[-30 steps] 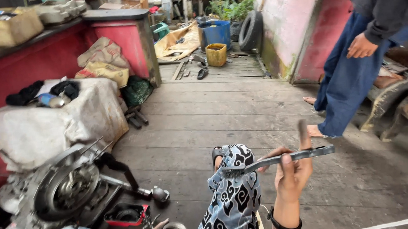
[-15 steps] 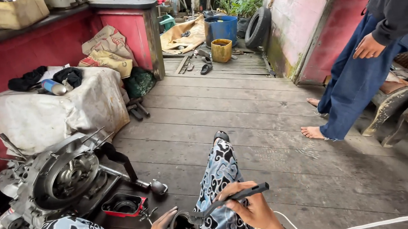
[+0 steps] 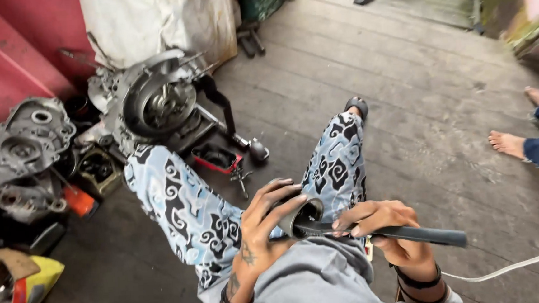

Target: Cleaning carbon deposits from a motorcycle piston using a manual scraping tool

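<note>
Gripping a metal cylinder [image 3: 303, 217], left hand [image 3: 263, 223]; right hand [image 3: 383, 225] clamps a file [image 3: 405, 233] poking inside it

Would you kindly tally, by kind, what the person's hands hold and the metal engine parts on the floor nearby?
Dark round metal cylinder part, gripped by the left hand: 1
Long dark-handled tool, held by the right hand, tip in the cylinder: 1
Grey metal engine casings on the wooden floor: 2, one round-faced, one flatter
Total: 4
</note>
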